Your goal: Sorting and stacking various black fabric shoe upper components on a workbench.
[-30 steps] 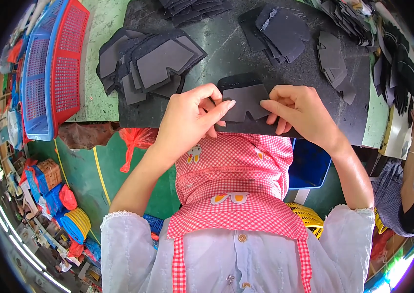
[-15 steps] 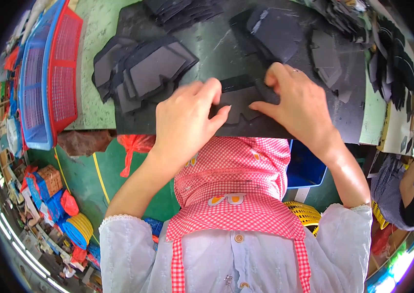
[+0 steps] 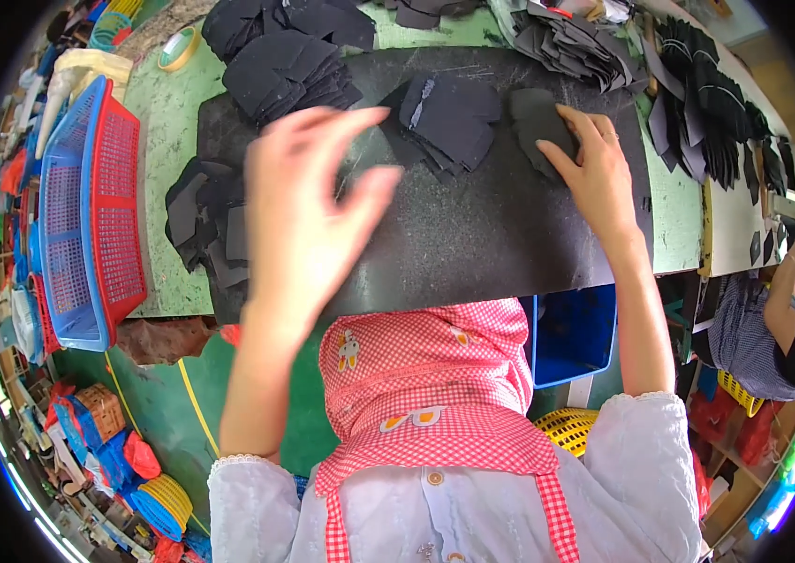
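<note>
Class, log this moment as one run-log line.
left hand: raised, empty | right hand: pressing dark grey cut piece | surface: black rubber mat

Your green worktable (image 3: 172,122) carries a large black mat (image 3: 472,235) across its middle. On the mat you have a stack of dark cut pieces (image 3: 449,117) and one single dark piece (image 3: 543,127); more dark stacks (image 3: 289,66) lie beyond. A red and blue basket (image 3: 88,206) and a tape roll (image 3: 177,49) sit on the left.

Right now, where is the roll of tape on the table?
In the head view, the roll of tape lies at the far left of the green table, beyond the red basket and left of a stack of black pieces.
</note>
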Available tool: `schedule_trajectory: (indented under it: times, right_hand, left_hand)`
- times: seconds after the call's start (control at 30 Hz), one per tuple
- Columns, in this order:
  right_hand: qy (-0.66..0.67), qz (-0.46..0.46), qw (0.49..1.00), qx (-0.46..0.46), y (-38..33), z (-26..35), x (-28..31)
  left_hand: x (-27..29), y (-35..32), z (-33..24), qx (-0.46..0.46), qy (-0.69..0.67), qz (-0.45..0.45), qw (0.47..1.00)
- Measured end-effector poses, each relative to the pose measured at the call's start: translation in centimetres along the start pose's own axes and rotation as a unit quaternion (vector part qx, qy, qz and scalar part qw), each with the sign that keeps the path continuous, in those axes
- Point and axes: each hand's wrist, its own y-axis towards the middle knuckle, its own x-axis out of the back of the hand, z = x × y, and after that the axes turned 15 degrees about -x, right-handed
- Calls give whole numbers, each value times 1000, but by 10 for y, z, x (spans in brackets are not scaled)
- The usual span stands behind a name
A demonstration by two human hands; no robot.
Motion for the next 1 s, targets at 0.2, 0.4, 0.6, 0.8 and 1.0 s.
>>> schedule_trajectory:
  times: [0.2, 0.4, 0.6, 0.8, 1.0]
  right_hand:
    - [38, -10, 991, 128, 13, 6, 2]
    - [-10, -44, 988, 148, 10, 0, 1]
    - [31, 13, 993, 109, 17, 0, 2]
    - [118, 168, 978, 29, 39, 4, 11]
    - [153, 168, 974, 11, 36, -6, 8]
  left_hand:
    - [-109, 42, 4, -119, 50, -36, 991]
    - [-90, 32, 30, -99, -21, -60, 993]
    - [-82, 46, 35, 86, -50, -31, 995]
    - [-97, 40, 72, 52, -159, -224, 960]
    - [-81, 38, 50, 87, -220, -82, 968]
